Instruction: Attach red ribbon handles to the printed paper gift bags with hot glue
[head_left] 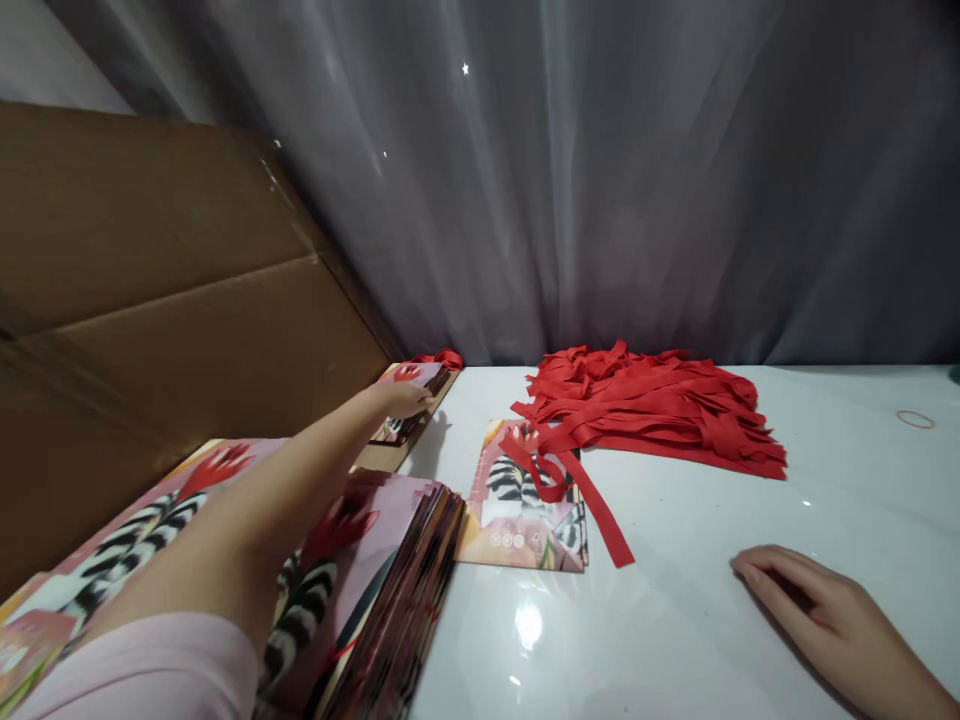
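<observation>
A gray curtain (pixel 637 180) is hanging behind a white table (pixel 675 540), and brown cardboard (pixel 165 240) is standing along the left. Two near stacks (pixel 397 500) of flat printed pieces are lying side by side beneath my left forearm. A red ribbon heap (pixel 652 415) is spreading along the back, right of center.

A smaller far stack (pixel 389 430) is sitting back left, beside the cardboard. It is lying directly under my left hand (pixel 407 399), its long axis running away from me; I am not able to tell whether those fingers are grasping anything. My right hand (pixel 829 610) is resting well apart, loosely curled and holding nothing.

A thin print (pixel 487 545) is lying between stacks and heap, a loose ribbon (pixel 600 510) trailing over it.

I am counting one curtain, two near stacks, one heap of overlapping, uncountable ribbons, one far stack, one print, two hands and, far right, one band (pixel 916 428).
</observation>
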